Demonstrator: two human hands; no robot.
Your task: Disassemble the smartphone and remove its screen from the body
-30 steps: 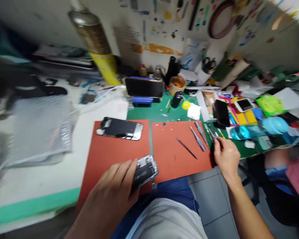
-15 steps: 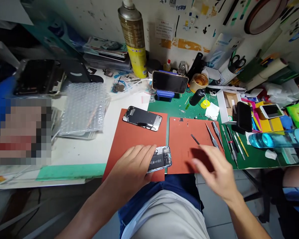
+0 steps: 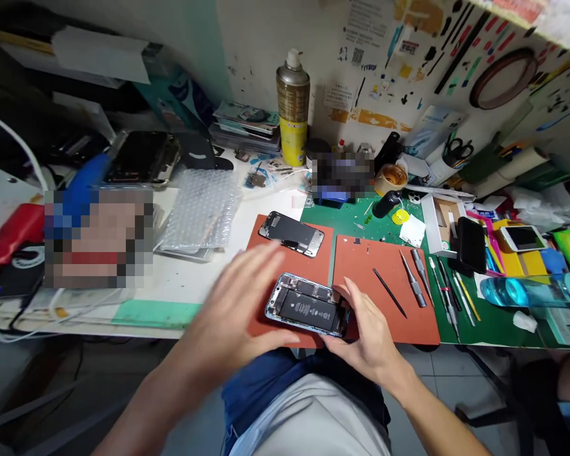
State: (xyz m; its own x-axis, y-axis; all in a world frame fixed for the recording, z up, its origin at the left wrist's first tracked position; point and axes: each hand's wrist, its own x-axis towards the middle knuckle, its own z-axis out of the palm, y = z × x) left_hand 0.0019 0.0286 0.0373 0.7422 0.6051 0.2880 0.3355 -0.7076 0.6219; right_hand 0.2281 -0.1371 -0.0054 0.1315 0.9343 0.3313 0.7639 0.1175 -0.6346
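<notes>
An opened phone body [image 3: 308, 310], its black battery and inner parts showing, lies face up across the front of the red mats. My right hand [image 3: 368, 335] holds its right end between thumb and fingers. Beside its left end is my left hand [image 3: 237, 310], smeared by motion, fingers stretched out and thumb apart, with nothing in it. Behind the phone body a detached phone screen [image 3: 292, 233] rests on the left red mat [image 3: 261, 244]. A thin black pry stick [image 3: 389, 292] lies on the right red mat [image 3: 361, 259].
Two grey screwdrivers [image 3: 412, 278] lie on the right mat, with several slim tools [image 3: 444, 297] beside it. A blue water bottle [image 3: 527, 290] lies far right. Bubble wrap [image 3: 199, 206] sits left, and a spray can [image 3: 293, 114] stands at the back.
My left hand has let go of the phone body, and my right hand has come over to grip its right end. The phone body is turned around. The view has swung left.
</notes>
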